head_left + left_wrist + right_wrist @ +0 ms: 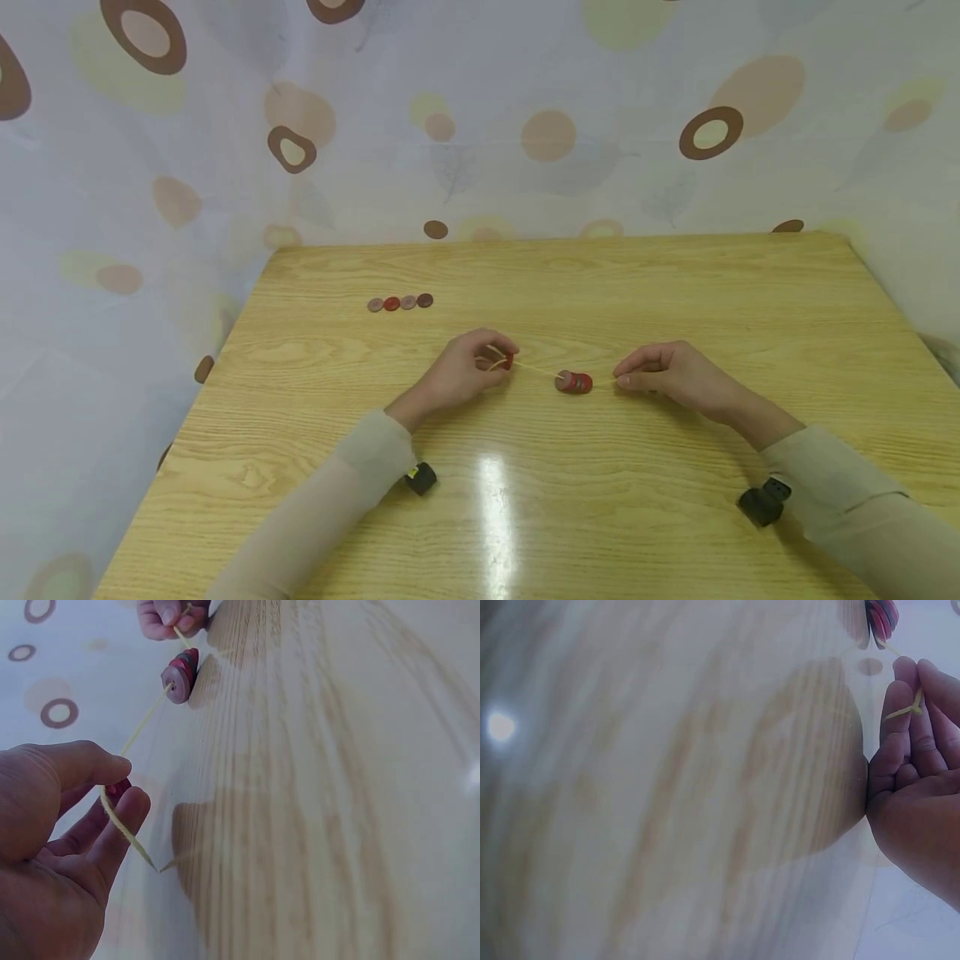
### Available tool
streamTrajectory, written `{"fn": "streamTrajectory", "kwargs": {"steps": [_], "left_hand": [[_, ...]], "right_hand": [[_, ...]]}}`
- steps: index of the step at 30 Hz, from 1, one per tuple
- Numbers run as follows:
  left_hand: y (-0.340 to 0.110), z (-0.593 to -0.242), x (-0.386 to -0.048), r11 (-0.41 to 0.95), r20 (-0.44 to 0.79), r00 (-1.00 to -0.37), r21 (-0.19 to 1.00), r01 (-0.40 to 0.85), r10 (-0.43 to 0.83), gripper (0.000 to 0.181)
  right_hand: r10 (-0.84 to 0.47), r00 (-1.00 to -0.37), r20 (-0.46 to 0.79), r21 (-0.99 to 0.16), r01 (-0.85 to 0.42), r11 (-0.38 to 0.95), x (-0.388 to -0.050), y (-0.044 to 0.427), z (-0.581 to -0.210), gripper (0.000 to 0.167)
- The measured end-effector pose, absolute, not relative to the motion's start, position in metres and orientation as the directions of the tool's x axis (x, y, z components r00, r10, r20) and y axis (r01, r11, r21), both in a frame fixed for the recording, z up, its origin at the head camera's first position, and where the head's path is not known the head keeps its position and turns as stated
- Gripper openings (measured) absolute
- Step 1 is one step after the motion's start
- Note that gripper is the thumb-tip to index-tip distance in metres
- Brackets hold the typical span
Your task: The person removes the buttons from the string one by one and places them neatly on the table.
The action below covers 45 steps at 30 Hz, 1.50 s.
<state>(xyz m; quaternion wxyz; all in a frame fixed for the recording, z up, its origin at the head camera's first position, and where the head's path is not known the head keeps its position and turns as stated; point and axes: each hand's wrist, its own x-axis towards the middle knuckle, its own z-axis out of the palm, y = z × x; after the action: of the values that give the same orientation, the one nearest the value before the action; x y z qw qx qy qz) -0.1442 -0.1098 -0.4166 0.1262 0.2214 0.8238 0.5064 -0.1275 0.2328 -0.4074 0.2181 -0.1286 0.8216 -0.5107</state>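
My left hand (465, 367) pinches a red button (509, 361) between thumb and fingers. A yellow string (536, 368) passes by that button, and its loose tail (129, 834) hangs below my fingers in the left wrist view. Between the hands, a stack of several strung buttons (573, 382), red, dark and dull pink, sits on the string close to the tabletop. My right hand (682, 379) pinches the string to the right of the stack. In the right wrist view a knot (917, 709) shows at that end. Whether the string runs through the red button is hidden by my fingers.
Several loose buttons (392, 303), dull pink, red and dark, lie in a row at the back left of the wooden table (637, 283). A patterned curtain (487, 125) hangs behind and at the sides. Small black devices (422, 478) are at both wrists.
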Motion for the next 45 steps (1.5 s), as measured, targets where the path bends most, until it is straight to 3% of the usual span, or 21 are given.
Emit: {"fn": "streamTrajectory", "kwargs": {"steps": [33, 45], "left_hand": [[-0.132, -0.414, -0.14, 0.375, -0.009, -0.907, 0.912, 0.165, 0.422, 0.029], [-0.138, -0.414, -0.139, 0.307, -0.029, -0.909, 0.945, 0.111, 0.416, 0.031]], "right_hand": [[-0.43, -0.868, -0.247, -0.89, 0.028, 0.455, -0.13, 0.234, -0.405, 0.027], [-0.436, -0.865, -0.247, -0.894, 0.029, 0.448, -0.129, 0.234, -0.403, 0.027]]}}
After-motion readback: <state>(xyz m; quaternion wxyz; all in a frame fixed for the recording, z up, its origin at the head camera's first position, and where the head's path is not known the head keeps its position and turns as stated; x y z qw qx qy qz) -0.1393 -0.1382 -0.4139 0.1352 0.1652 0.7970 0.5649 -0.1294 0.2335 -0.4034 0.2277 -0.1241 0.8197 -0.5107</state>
